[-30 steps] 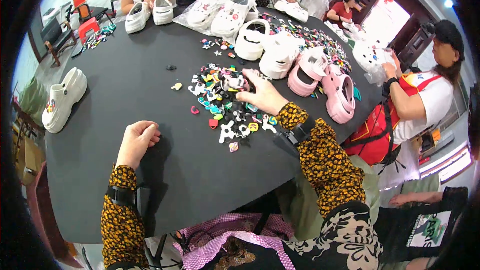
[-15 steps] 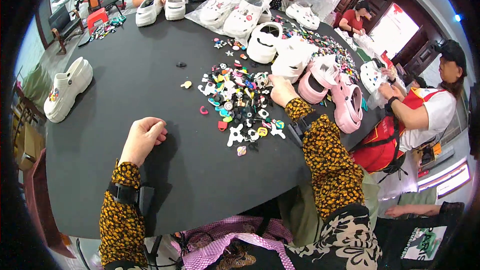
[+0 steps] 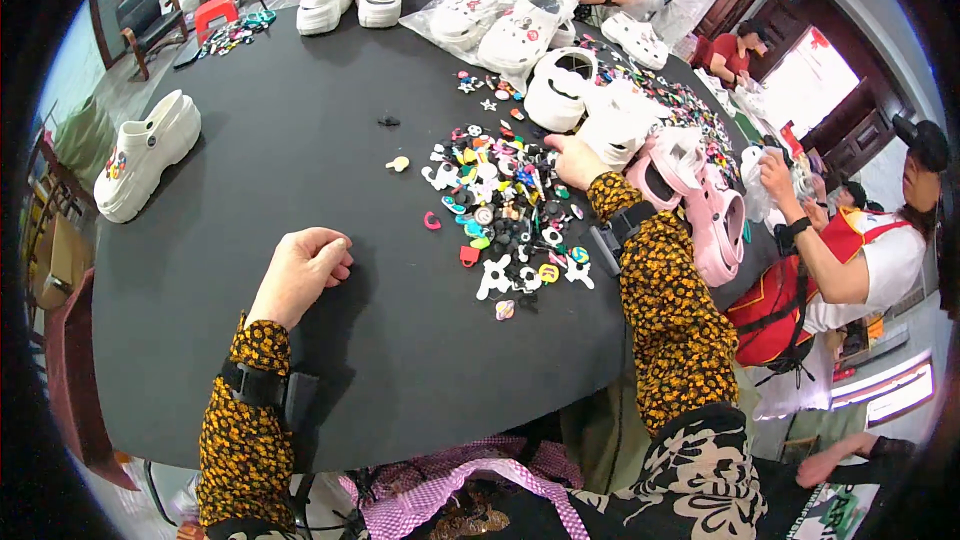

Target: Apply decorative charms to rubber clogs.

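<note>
My left hand [image 3: 305,275] is curled into a loose fist above the dark table, left of the charm pile; nothing shows in its fingers. My right hand [image 3: 580,162] reaches to the right edge of a heap of colourful shoe charms [image 3: 485,180]. Its fingers are drawn together at the charms, and whatever they pinch is hidden. Just beyond it stand white clogs [image 3: 612,125], with a pair of pink clogs [image 3: 715,225] to its right. A single white clog [image 3: 148,155] with charms on it stands at the far left of the table [image 3: 240,160].
More charms [image 3: 680,100] spread behind the clogs. White clogs in clear plastic bags [image 3: 530,25] stand at the back. Across the table a person handles a white clog pair [image 3: 350,2]. A co-worker in a red apron [image 3: 785,300] sits at the right.
The whole view has shifted a little, moving the table's contents rightward. My right hand stays at the pile's edge, fingers slightly farther in. The co-worker at the right has raised a hand.
</note>
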Action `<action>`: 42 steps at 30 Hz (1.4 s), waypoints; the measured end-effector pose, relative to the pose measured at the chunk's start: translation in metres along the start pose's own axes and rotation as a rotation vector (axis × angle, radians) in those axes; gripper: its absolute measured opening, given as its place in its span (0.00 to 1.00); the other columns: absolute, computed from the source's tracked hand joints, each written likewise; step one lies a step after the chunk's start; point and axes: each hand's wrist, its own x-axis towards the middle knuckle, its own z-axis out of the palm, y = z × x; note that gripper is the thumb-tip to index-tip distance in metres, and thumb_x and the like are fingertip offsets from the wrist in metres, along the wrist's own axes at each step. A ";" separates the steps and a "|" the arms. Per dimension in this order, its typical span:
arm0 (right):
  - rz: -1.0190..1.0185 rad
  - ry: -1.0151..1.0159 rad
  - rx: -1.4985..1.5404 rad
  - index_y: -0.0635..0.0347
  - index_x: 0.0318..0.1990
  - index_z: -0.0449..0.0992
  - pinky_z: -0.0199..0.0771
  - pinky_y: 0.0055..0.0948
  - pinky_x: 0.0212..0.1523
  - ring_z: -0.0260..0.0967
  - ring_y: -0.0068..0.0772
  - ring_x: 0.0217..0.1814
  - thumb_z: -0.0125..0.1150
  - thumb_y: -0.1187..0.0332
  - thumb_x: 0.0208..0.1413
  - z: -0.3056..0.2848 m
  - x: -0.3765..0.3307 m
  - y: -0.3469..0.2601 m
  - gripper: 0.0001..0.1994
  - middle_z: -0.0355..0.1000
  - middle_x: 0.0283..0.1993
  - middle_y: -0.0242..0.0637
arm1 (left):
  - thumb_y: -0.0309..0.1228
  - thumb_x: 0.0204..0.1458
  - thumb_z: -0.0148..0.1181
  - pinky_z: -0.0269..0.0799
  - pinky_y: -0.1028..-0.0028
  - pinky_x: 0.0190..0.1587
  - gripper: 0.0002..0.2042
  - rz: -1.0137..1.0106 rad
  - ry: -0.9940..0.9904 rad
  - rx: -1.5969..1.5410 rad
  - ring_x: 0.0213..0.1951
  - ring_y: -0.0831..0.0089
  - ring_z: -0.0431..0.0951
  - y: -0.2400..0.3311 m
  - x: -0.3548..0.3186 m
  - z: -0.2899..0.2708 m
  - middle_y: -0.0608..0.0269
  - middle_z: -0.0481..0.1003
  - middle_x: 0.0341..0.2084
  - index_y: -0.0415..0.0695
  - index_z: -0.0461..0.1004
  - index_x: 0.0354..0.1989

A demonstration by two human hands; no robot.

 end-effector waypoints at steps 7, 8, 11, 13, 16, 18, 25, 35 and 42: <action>0.057 0.026 0.678 0.64 0.47 0.76 0.72 0.28 0.40 0.71 0.28 0.35 0.44 0.79 0.45 -0.027 0.006 -0.063 0.21 0.77 0.39 0.40 | 0.31 0.57 0.51 0.72 0.78 0.33 0.12 -0.031 0.025 0.023 0.29 0.78 0.75 -0.001 0.003 -0.007 0.62 0.76 0.28 0.34 0.74 0.39; 0.017 0.093 0.642 0.63 0.48 0.76 0.72 0.28 0.41 0.72 0.29 0.35 0.44 0.79 0.45 -0.028 0.014 -0.057 0.21 0.77 0.40 0.41 | 0.31 0.57 0.51 0.72 0.78 0.33 0.12 -0.028 0.018 0.028 0.29 0.78 0.75 0.000 0.005 -0.006 0.62 0.76 0.28 0.34 0.74 0.39; -0.087 0.198 0.445 0.62 0.51 0.75 0.72 0.29 0.43 0.74 0.33 0.38 0.43 0.77 0.45 -0.012 0.039 -0.033 0.23 0.77 0.42 0.45 | 0.31 0.57 0.51 0.72 0.79 0.33 0.12 -0.036 0.011 0.018 0.29 0.78 0.75 0.002 0.008 -0.004 0.62 0.76 0.28 0.34 0.74 0.39; -0.056 0.134 0.377 0.62 0.53 0.73 0.70 0.29 0.47 0.74 0.36 0.44 0.43 0.77 0.44 0.010 0.051 -0.020 0.25 0.76 0.44 0.50 | 0.31 0.57 0.51 0.72 0.79 0.33 0.12 -0.046 0.017 0.007 0.30 0.78 0.75 0.003 0.007 -0.003 0.62 0.76 0.28 0.34 0.74 0.39; -0.084 0.073 0.420 0.63 0.52 0.73 0.67 0.27 0.53 0.72 0.37 0.50 0.42 0.79 0.43 0.023 0.063 -0.019 0.25 0.74 0.49 0.50 | 0.31 0.58 0.51 0.72 0.79 0.33 0.12 -0.024 0.010 0.007 0.30 0.78 0.75 0.002 0.010 -0.006 0.62 0.76 0.28 0.34 0.74 0.39; -0.235 -0.060 0.386 0.66 0.49 0.75 0.70 0.27 0.51 0.73 0.35 0.49 0.39 0.82 0.44 0.014 0.057 -0.043 0.23 0.75 0.46 0.47 | 0.31 0.58 0.51 0.72 0.78 0.33 0.12 -0.028 0.010 -0.016 0.30 0.78 0.75 -0.002 0.008 -0.009 0.62 0.76 0.28 0.34 0.74 0.39; -0.089 -0.096 0.814 0.61 0.49 0.75 0.71 0.19 0.40 0.67 0.19 0.42 0.41 0.77 0.51 -0.056 -0.003 -0.070 0.20 0.74 0.48 0.32 | 0.31 0.58 0.51 0.73 0.78 0.33 0.11 -0.037 -0.012 -0.014 0.30 0.78 0.75 -0.001 0.006 -0.004 0.62 0.76 0.28 0.34 0.74 0.39; -0.161 -0.043 0.420 0.64 0.50 0.74 0.72 0.25 0.46 0.71 0.24 0.41 0.42 0.75 0.52 -0.103 -0.169 0.042 0.18 0.75 0.44 0.36 | 0.36 0.58 0.51 0.69 0.80 0.33 0.14 0.033 0.038 0.116 0.30 0.79 0.74 -0.003 0.031 0.038 0.63 0.76 0.30 0.36 0.75 0.41; 0.156 -0.092 0.478 0.66 0.49 0.73 0.70 0.24 0.48 0.70 0.23 0.45 0.51 0.72 0.60 -0.122 -0.373 0.176 0.12 0.75 0.43 0.34 | 0.36 0.60 0.53 0.65 0.83 0.33 0.15 0.034 0.019 0.101 0.31 0.84 0.71 -0.030 0.053 0.044 0.66 0.75 0.33 0.38 0.74 0.47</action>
